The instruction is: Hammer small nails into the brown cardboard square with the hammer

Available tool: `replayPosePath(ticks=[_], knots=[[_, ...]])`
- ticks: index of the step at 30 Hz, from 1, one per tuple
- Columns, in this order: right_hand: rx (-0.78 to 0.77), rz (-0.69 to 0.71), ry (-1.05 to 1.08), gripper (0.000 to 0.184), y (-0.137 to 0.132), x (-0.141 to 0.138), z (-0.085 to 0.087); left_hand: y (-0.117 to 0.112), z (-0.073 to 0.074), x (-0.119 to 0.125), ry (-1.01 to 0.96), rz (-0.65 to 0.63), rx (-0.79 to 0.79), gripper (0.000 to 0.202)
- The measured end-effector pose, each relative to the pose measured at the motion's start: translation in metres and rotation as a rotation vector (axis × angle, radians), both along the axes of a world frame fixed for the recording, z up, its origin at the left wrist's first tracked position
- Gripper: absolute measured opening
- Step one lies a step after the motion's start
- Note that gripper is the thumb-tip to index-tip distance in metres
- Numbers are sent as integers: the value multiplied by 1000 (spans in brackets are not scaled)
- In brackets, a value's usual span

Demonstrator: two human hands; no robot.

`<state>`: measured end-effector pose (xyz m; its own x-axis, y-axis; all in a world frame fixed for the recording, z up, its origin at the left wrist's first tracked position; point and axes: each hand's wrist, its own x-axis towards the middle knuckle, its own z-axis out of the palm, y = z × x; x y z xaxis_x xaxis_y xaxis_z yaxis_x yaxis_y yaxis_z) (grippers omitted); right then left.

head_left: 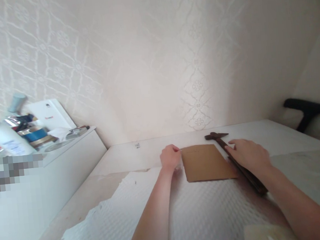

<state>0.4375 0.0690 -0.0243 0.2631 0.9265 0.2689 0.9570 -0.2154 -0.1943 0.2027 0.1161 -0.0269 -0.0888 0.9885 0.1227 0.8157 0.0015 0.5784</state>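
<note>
A flat brown cardboard sheet point(206, 162) lies on a white table point(157, 150), partly on a textured white covering point(202, 210). My left hand point(170, 157) rests at the sheet's upper left corner with its fingers curled in; what they pinch, if anything, I cannot make out. My right hand point(249, 154) lies flat with fingers stretched out over a dark wooden T-shaped tool point(231, 152) that runs along the sheet's right edge. The tool's head shows beyond my fingertips and its long handle passes under my palm and wrist.
A white cabinet point(54, 171) at the left carries bottles, a blue tin point(35, 134) and other clutter. A patterned wall point(154, 60) rises close behind the table. A black chair armrest point(310, 110) stands at the far right. A pale translucent scrap point(268, 234) lies near the front edge.
</note>
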Motion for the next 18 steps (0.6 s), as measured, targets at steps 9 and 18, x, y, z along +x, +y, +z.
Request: replayPosePath(ticks=[9,18], knots=[[95,464,109,27,26,-78,26,-1,5,5,-247,-119,107,12],[108,557,242,21,29,-90,2,9,-9,8,-475,-132,89,10]])
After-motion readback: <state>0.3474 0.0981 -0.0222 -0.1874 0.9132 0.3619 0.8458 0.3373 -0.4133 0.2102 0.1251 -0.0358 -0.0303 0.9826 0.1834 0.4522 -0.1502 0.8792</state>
